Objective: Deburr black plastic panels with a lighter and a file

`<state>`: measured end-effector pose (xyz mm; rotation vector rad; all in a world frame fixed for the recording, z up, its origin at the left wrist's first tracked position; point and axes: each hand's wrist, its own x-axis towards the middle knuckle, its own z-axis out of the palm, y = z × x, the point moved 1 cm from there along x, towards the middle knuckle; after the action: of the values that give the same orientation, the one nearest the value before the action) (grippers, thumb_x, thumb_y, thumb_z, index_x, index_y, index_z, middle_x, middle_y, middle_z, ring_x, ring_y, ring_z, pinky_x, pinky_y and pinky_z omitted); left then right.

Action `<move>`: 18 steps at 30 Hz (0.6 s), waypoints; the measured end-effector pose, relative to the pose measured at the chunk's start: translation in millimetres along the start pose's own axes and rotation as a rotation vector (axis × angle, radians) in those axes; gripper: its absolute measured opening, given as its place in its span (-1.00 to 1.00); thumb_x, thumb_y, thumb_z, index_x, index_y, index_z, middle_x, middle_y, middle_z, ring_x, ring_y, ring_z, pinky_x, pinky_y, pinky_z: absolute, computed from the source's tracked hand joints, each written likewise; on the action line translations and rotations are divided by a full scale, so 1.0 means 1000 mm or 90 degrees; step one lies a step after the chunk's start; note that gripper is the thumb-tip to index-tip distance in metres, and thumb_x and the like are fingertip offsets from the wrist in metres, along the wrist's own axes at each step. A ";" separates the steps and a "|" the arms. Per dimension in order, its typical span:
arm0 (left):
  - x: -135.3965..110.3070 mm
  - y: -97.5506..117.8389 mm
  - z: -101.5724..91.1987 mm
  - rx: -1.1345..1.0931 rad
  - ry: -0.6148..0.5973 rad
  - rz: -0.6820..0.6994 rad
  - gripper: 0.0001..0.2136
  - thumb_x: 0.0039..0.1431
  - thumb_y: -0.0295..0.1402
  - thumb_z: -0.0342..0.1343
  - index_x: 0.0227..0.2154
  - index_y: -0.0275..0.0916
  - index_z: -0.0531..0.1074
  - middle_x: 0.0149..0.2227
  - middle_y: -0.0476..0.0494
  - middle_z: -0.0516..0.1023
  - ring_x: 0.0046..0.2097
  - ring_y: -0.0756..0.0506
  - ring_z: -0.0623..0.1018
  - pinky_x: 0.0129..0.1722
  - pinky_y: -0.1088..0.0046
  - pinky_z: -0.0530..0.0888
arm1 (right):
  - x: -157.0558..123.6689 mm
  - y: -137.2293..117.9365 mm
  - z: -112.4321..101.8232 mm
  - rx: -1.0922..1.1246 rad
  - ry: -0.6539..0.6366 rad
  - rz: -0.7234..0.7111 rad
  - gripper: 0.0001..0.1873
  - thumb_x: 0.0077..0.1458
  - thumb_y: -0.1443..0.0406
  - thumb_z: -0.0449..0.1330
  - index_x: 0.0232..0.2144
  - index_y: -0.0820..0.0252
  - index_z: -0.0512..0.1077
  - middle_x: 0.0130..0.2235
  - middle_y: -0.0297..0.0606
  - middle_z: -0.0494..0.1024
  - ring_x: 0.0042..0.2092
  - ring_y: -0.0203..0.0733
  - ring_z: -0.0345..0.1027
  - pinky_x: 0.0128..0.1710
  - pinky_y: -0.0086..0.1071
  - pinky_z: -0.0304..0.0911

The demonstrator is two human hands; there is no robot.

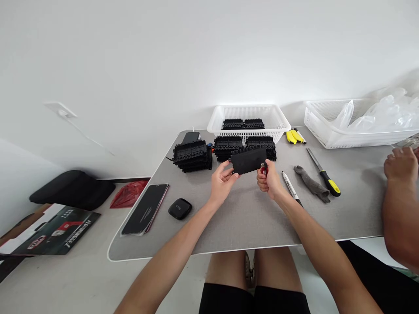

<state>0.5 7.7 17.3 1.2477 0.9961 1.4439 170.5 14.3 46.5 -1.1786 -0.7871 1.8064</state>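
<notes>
My left hand [223, 182] pinches the left end of a flat black plastic panel [248, 160] with notched edges, holding it tilted above the table. Close to the panel's right end, my right hand [270, 181] is closed around a red lighter [263, 169], its metal top pointing up. Whether a flame is lit cannot be made out. Behind the panel stand stacks of similar black plastic pieces [191, 151], and more of these pieces [242, 124] lie in a white basket [216, 120].
Right of my hands lie a marker [290, 186], a grey cloth [310, 183], a file [327, 179] and a yellow tool [294, 137]. A second basket [343, 140] holds plastic bags. A phone [145, 209] and black case [180, 208] lie left. Another person's arm [401, 196] rests at the right.
</notes>
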 end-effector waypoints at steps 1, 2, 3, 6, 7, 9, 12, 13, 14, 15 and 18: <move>0.000 0.000 0.000 -0.004 0.002 -0.001 -0.45 0.00 -0.29 0.29 0.06 -0.25 0.30 -0.16 -0.22 0.63 -0.07 -0.22 0.61 0.05 0.02 0.50 | 0.001 0.000 -0.001 -0.006 0.010 0.002 -0.49 0.21 -0.01 -0.21 -0.67 0.10 -0.07 -0.72 -0.52 -0.15 -0.69 -0.44 -0.38 -0.71 -0.49 -0.41; 0.000 0.000 0.000 -0.007 0.002 -0.001 -0.46 0.00 -0.30 0.30 0.06 -0.26 0.30 -0.16 -0.22 0.63 -0.08 -0.22 0.61 0.05 0.02 0.51 | 0.002 0.000 -0.002 -0.011 0.019 0.003 -0.50 0.21 0.00 -0.21 -0.67 0.10 -0.07 -0.72 -0.52 -0.15 -0.69 -0.44 -0.37 -0.71 -0.49 -0.41; 0.000 0.000 0.001 -0.010 0.002 -0.001 -0.46 -0.01 -0.30 0.30 0.05 -0.26 0.30 -0.17 -0.22 0.63 -0.08 -0.21 0.61 0.05 0.03 0.51 | 0.003 0.001 -0.002 -0.015 0.024 0.005 -0.50 0.21 0.00 -0.21 -0.67 0.10 -0.07 -0.72 -0.52 -0.14 -0.70 -0.44 -0.36 -0.71 -0.49 -0.40; 0.000 0.000 0.001 -0.014 0.001 0.003 -0.46 -0.01 -0.31 0.30 0.04 -0.25 0.31 -0.17 -0.21 0.63 -0.08 -0.20 0.61 0.04 0.04 0.51 | 0.006 0.003 -0.002 -0.020 0.030 0.008 -0.52 0.21 0.02 -0.22 -0.67 0.10 -0.07 -0.71 -0.52 -0.15 -0.70 -0.45 -0.36 -0.71 -0.49 -0.41; -0.001 0.000 0.001 -0.013 -0.001 0.004 -0.47 -0.01 -0.30 0.30 0.04 -0.25 0.31 -0.17 -0.21 0.63 -0.08 -0.20 0.61 0.04 0.04 0.51 | 0.006 0.004 -0.002 -0.020 0.032 0.006 -0.52 0.21 0.03 -0.22 -0.67 0.10 -0.08 -0.71 -0.53 -0.15 -0.70 -0.45 -0.36 -0.71 -0.49 -0.41; -0.001 0.000 0.001 -0.008 -0.009 0.006 -0.47 0.00 -0.29 0.30 0.05 -0.25 0.31 -0.15 -0.21 0.63 -0.08 -0.20 0.61 0.05 0.03 0.51 | 0.007 0.004 -0.002 -0.018 0.037 0.004 -0.53 0.21 0.04 -0.23 -0.66 0.10 -0.08 -0.71 -0.53 -0.15 -0.71 -0.45 -0.36 -0.71 -0.49 -0.41; -0.001 -0.001 0.001 0.003 -0.016 0.009 -0.47 0.01 -0.27 0.29 0.05 -0.24 0.31 -0.15 -0.22 0.62 -0.08 -0.22 0.61 0.05 0.02 0.51 | 0.007 0.004 -0.002 -0.018 0.037 0.003 -0.55 0.21 0.06 -0.23 -0.66 0.10 -0.08 -0.71 -0.53 -0.15 -0.70 -0.45 -0.36 -0.71 -0.49 -0.41; -0.001 -0.001 0.001 0.007 -0.017 0.011 -0.47 0.02 -0.25 0.28 0.06 -0.24 0.31 -0.14 -0.23 0.62 -0.07 -0.22 0.61 0.04 0.02 0.51 | 0.008 0.004 -0.003 -0.018 0.034 0.004 -0.56 0.20 0.06 -0.22 -0.65 0.10 -0.08 -0.71 -0.52 -0.15 -0.70 -0.45 -0.36 -0.71 -0.49 -0.40; 0.000 -0.002 0.000 0.012 -0.018 0.013 -0.47 0.02 -0.24 0.28 0.06 -0.24 0.30 -0.14 -0.23 0.62 -0.06 -0.23 0.61 0.04 0.02 0.51 | 0.008 0.005 -0.003 -0.019 0.032 0.004 -0.57 0.20 0.06 -0.22 -0.65 0.09 -0.08 -0.71 -0.52 -0.14 -0.70 -0.44 -0.37 -0.71 -0.49 -0.40; 0.000 -0.002 0.000 0.016 -0.019 0.016 -0.47 0.02 -0.23 0.27 0.06 -0.24 0.30 -0.14 -0.24 0.62 -0.06 -0.24 0.60 0.03 0.02 0.51 | 0.008 0.005 -0.003 -0.020 0.029 0.006 -0.57 0.19 0.06 -0.22 -0.65 0.09 -0.08 -0.71 -0.52 -0.14 -0.70 -0.44 -0.37 -0.71 -0.49 -0.40; -0.001 -0.003 0.000 0.023 -0.022 0.018 -0.46 0.03 -0.21 0.27 0.07 -0.24 0.30 -0.13 -0.25 0.61 -0.06 -0.23 0.60 0.04 0.02 0.51 | 0.010 0.007 -0.004 -0.016 0.022 0.011 -0.58 0.18 0.05 -0.21 -0.64 0.09 -0.09 -0.71 -0.53 -0.14 -0.69 -0.43 -0.39 -0.72 -0.48 -0.40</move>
<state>1.4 7.5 14.5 1.3132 0.9887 1.4268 170.3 20.3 34.9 -1.2334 -0.7846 1.7907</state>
